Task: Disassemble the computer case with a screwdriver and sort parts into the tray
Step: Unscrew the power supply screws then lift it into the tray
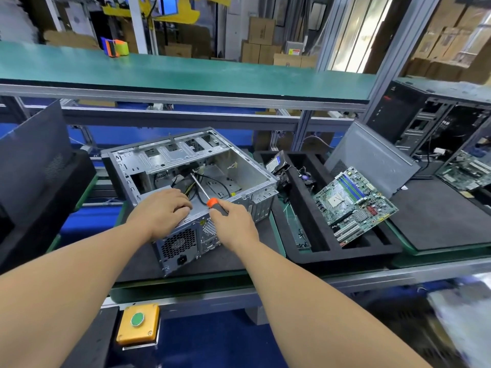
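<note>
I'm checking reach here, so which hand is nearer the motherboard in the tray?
Right. The right hand holds the screwdriver at the case's near edge, on the side toward the motherboard. The left hand rests on the power supply, farther away.

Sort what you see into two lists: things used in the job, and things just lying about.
In the job: computer case, screwdriver, tray, circuit board, left hand, right hand.
Lying about: yellow button box, cardboard boxes, second computer.
</note>
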